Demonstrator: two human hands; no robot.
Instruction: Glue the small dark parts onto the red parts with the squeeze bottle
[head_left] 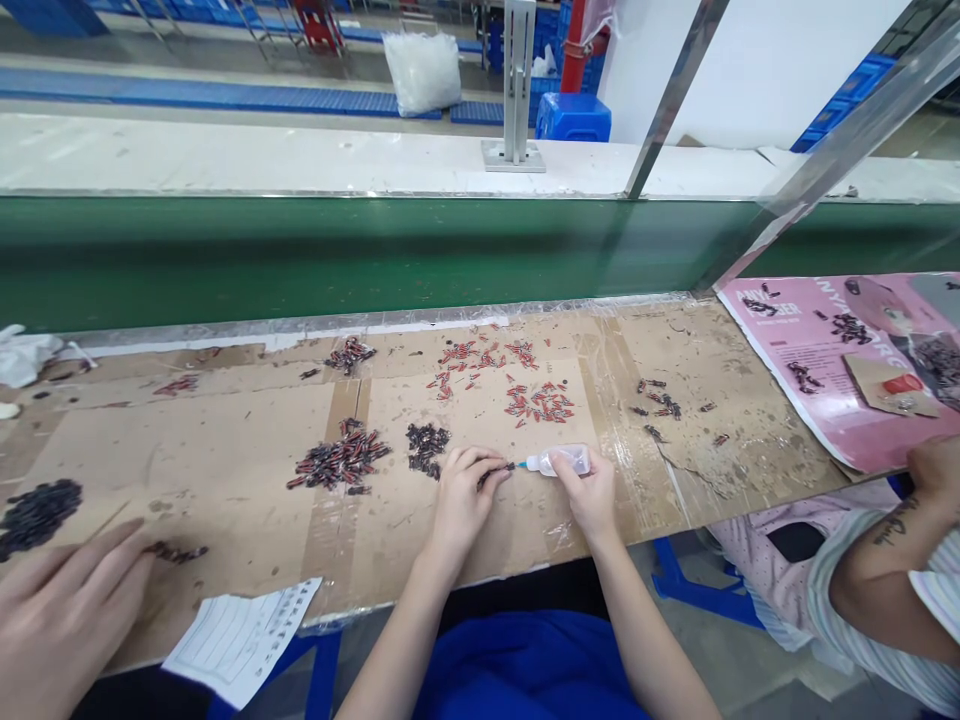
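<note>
My right hand [590, 497] is closed around a small translucent squeeze bottle [568, 460], which lies nearly level with its thin blue-green needle tip pointing left. The tip meets or nearly meets a small dark part [496, 474] pinched in the fingers of my left hand [463, 500]. Its exact kind is too small to make out, and the fingers partly cover it. Just left of that hand is a pile of small black parts [427, 447]. Beyond the bottle lie scattered red-and-silver pieces [538, 402].
Cardboard [247, 430] covers the bench. Red-and-black pieces [341, 458] are heaped to the left. A co-worker's hand [75, 600] works near a paper slip [244, 640] and black parts [39, 512]. Another person's arm [892, 545] is at right, beside a pink sheet [795, 345].
</note>
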